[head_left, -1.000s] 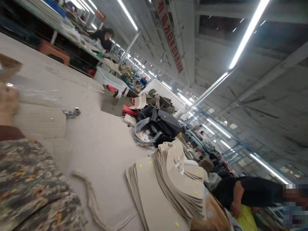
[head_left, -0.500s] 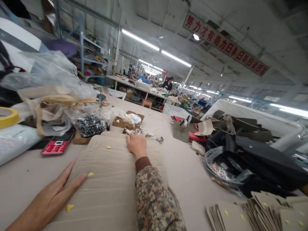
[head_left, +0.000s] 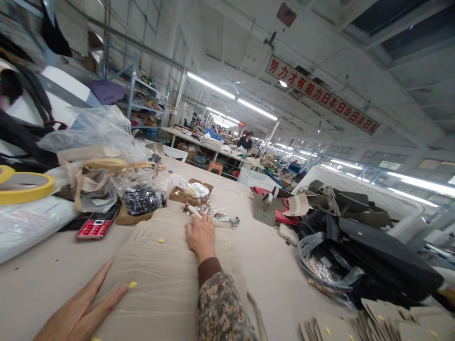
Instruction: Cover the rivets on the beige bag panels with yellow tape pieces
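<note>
In the head view, a fanned row of overlapping beige panels, with small yellow marks on them, lies on the table before me. My left hand rests along the left side of these panels, thumb and fingers apart, the thumb close to a yellow mark. At the far end of the row is my right hand, its fingers curled. A slim white stick-like thing sticks out past the fingertips and seems gripped; its lower part is hidden by the hand. Small metal fittings in clear plastic lie just beyond.
Left are yellow tape rolls, a red-keyed calculator and a plastic bag of black pieces. An open carton stands ahead. Right lie a black bag and more beige panels. A person stands far back.
The view has tilted up, so the table and both hands sit lower. More of the white stick-like thing shows beyond my right fingertips. My left hand stays along the panels.
</note>
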Demonstrator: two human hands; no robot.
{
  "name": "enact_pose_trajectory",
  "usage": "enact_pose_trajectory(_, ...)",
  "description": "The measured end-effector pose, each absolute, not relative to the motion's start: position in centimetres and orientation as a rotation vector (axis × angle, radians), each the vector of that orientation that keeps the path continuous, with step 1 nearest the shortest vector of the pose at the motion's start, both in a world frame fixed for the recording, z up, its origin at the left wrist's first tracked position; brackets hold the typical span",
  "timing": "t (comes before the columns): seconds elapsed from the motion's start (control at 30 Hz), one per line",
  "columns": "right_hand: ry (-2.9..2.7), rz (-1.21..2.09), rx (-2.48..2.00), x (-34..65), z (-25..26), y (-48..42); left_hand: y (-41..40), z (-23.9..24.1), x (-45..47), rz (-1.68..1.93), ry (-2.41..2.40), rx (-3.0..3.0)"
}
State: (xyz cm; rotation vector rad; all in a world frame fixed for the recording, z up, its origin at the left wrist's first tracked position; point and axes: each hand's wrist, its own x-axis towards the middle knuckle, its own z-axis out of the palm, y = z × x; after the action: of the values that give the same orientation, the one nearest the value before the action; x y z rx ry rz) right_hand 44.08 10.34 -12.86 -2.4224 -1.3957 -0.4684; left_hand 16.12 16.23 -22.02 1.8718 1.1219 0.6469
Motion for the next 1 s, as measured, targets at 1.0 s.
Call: enact_pose_trajectory(1.0,-1.504,-0.222,-2.633,45.7,-11.5,12.4,12.9,-19.3,15.0,0.633,1.185,1.964)
